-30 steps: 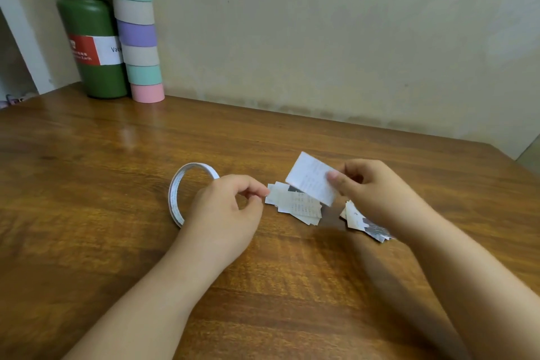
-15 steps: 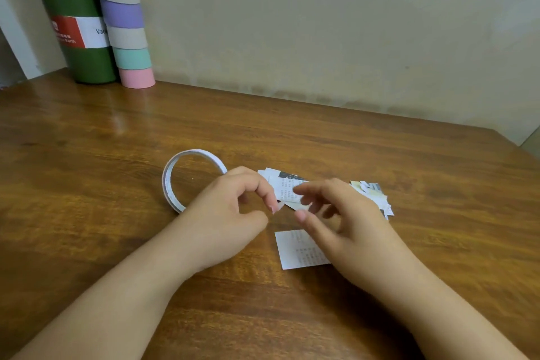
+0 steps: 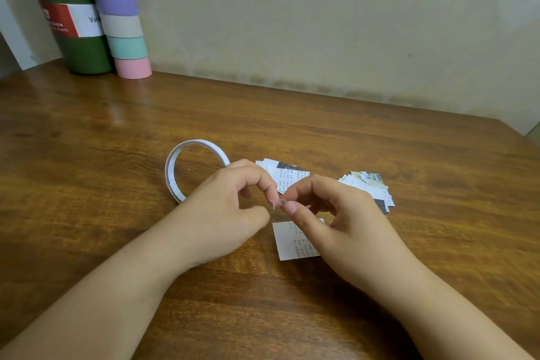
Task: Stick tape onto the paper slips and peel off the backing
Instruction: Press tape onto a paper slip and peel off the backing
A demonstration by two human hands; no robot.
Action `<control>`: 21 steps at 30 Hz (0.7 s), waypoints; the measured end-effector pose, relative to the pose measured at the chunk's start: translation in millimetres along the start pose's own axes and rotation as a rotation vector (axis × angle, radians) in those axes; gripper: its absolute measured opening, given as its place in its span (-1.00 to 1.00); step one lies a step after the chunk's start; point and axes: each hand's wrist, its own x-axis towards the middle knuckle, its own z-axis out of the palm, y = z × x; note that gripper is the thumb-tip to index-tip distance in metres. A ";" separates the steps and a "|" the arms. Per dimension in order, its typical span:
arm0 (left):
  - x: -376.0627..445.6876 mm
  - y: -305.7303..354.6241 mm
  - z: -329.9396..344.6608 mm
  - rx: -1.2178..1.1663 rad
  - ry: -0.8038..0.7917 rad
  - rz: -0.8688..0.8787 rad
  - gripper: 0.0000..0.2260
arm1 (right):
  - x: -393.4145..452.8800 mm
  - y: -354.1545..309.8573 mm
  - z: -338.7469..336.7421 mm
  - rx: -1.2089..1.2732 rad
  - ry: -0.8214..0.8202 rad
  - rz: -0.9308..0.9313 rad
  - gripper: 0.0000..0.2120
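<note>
A thin white tape roll (image 3: pixel 175 168) lies flat on the wooden table (image 3: pixel 380 155). My left hand (image 3: pixel 225 210) and my right hand (image 3: pixel 342 216) meet fingertip to fingertip just right of the roll, pinching a tiny translucent tape piece (image 3: pixel 276 203) between them. Below the fingers one printed paper slip (image 3: pixel 287 242) lies flat, partly under my right hand. Behind the hands sits a small pile of slips (image 3: pixel 287 174), and a second pile (image 3: pixel 369 184) lies to its right.
At the far left corner, against the wall, stand a green flask (image 3: pixel 73 23) with a red and white label and a tall stack of pastel rings (image 3: pixel 122 17). The table's right edge runs near the wall corner.
My right hand put the slip it held down on the table in front of me, then came up to meet my left fingertips. The view has tilted down slightly.
</note>
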 end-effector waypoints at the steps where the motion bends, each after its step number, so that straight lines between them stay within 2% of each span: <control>1: 0.0 0.1 0.1 0.002 -0.003 0.002 -0.82 | -0.1 0.1 0.1 -0.009 0.002 0.000 -0.88; 10: -0.8 -0.6 1.6 0.060 -0.030 0.019 -0.81 | -0.4 2.6 -1.3 -0.094 0.005 -0.020 -0.85; 15: -2.9 0.3 3.4 0.109 -0.036 0.016 -0.81 | -0.7 2.6 -5.0 -0.043 -0.091 0.019 -0.87; 19: -5.5 1.9 3.7 0.173 -0.095 0.001 -0.74 | -0.5 4.4 -7.8 0.020 -0.103 0.107 -0.88; 21: -5.8 0.8 3.3 0.250 -0.131 -0.023 -0.57 | -0.8 2.0 -9.4 0.122 -0.106 0.158 -0.84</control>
